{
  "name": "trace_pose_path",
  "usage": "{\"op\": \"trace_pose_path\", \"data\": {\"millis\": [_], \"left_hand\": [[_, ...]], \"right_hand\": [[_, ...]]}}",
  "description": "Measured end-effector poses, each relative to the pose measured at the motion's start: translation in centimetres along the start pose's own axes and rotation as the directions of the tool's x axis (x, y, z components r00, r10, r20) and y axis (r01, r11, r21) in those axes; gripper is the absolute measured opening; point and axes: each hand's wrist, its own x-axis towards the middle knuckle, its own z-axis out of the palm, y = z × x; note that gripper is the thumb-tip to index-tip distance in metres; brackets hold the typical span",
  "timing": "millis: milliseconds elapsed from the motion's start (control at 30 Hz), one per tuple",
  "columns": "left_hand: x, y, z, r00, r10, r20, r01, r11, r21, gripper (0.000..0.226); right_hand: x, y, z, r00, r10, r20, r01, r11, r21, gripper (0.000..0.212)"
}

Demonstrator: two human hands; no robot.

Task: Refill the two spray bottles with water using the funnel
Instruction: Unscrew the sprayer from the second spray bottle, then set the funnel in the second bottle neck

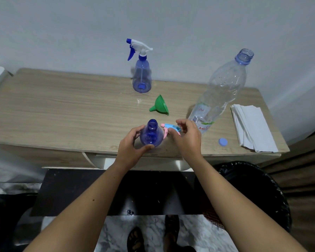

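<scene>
While its neck stands open near the front edge of the worktop (62,106), the near spray bottle (151,134) sits upright with the left hand (133,144) wrapped around its blue body, thumb at the front and fingers behind. Just to its right the right hand (186,137) closes its fingertips on the pink and light-blue trigger head (168,129), which is off the bottle and lies low beside it; whether it touches the surface cannot be told. Behind these, toward the middle, the green funnel (161,106) lies on its side, spout pointing left. Farther back, near the rear edge by the wall, the second spray bottle (141,77) stands upright with its white and blue trigger head fitted. Toward the right side a tall clear water bottle (224,91) stands uncapped, and its blue cap (223,142) lies near the front edge. A stack of white paper towels (253,128) rests at the right end.
</scene>
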Motion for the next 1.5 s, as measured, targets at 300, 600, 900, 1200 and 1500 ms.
{"op": "trace_pose_path", "data": {"millis": [300, 600, 900, 1200, 1500], "left_hand": [[0.1, -0.5, 0.1, 0.999, 0.035, 0.006, -0.035, 0.999, -0.031, 0.086], [0.2, -1.5, 0.8, 0.997, 0.051, -0.049, -0.054, 0.997, -0.055, 0.076], [0.1, -1.4, 0.8, 0.998, 0.039, -0.048, -0.042, 0.997, -0.058, 0.076], [0.1, -0.9, 0.4, 1.000, 0.015, -0.023, -0.016, 0.998, -0.058, 0.079], [0.1, -1.0, 0.5, 0.998, 0.043, -0.044, -0.047, 0.996, -0.079, 0.076]], "right_hand": [[5.8, -1.7, 2.8, 0.999, -0.023, 0.048, 0.020, 0.998, 0.056, 0.038], [8.9, -0.4, 5.6, 0.999, -0.014, 0.053, 0.015, 0.999, -0.029, 0.027], [6.5, -2.3, 3.1, 0.982, -0.189, 0.020, 0.187, 0.980, 0.070, 0.010], [3.4, -6.1, -2.8, 0.945, -0.326, 0.019, 0.323, 0.940, 0.108, 0.014], [0.9, -7.5, -5.2, 0.867, -0.486, 0.110, 0.478, 0.873, 0.094, 0.014]]}}
